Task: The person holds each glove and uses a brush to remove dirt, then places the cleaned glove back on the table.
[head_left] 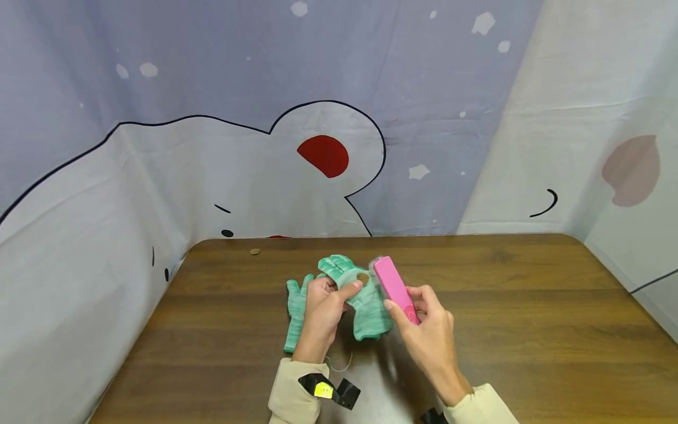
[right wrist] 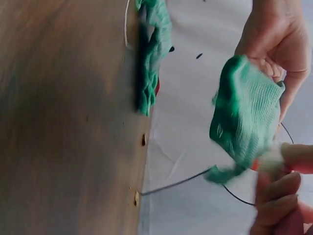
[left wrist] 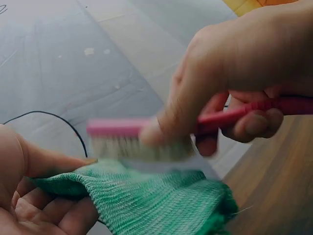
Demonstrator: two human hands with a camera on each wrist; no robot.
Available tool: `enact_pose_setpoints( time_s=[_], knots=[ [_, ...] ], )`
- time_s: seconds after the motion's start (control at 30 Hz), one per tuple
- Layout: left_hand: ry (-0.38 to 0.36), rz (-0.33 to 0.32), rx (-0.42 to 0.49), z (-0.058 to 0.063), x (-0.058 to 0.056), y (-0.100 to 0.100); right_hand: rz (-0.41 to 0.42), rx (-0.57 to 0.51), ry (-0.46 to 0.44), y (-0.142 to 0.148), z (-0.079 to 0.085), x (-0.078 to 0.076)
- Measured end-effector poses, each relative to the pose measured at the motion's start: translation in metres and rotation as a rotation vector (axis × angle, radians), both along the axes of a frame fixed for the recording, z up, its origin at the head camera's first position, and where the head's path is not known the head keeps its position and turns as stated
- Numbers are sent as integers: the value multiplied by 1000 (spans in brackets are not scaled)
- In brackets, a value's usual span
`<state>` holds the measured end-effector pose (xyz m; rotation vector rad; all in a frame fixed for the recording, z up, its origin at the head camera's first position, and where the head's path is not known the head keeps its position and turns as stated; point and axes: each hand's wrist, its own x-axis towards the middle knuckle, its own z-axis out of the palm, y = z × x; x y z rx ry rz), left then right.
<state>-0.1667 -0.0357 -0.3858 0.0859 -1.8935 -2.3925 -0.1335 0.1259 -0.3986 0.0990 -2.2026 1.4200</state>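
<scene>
My left hand (head_left: 324,312) pinches a green knit glove (head_left: 371,318) above the table, thumb on top and the cuff hanging to the right. A small brown flat piece (head_left: 362,278) lies on the glove beside the thumb tip. My right hand (head_left: 430,333) grips a pink brush (head_left: 393,285). In the left wrist view the pale bristles (left wrist: 122,148) face down, right at the fabric, slightly blurred. A second green glove (head_left: 295,312) lies on the table, partly hidden behind my left hand and wrist.
A small brown piece (head_left: 255,251) lies near the back edge of the wooden table (head_left: 519,306). A thin pale thread (head_left: 341,368) lies close to my left wrist. Printed cloth (head_left: 424,118) hangs behind the table and at both sides.
</scene>
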Motion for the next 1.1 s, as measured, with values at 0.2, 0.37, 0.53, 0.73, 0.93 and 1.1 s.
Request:
enact_pose_setpoints(
  time_s=[0.2,0.37,0.53,0.73,0.93,1.1],
  knots=[
    [-16,7,54,-4,-1,0,25,-193,123,-1,14,6],
    [-4,23,-6,-3,-1,0,143,-159,66,-9,32,14],
    [20,19,-3,-1,0,2,182,-75,27,-12,35,17],
    [68,19,-10,1,0,3,185,-5,-3,-7,15,7],
    [97,45,-63,-1,-1,4,152,29,28,0,-4,-3],
    [106,51,-85,0,0,3,132,43,19,2,-6,-7]
  ],
)
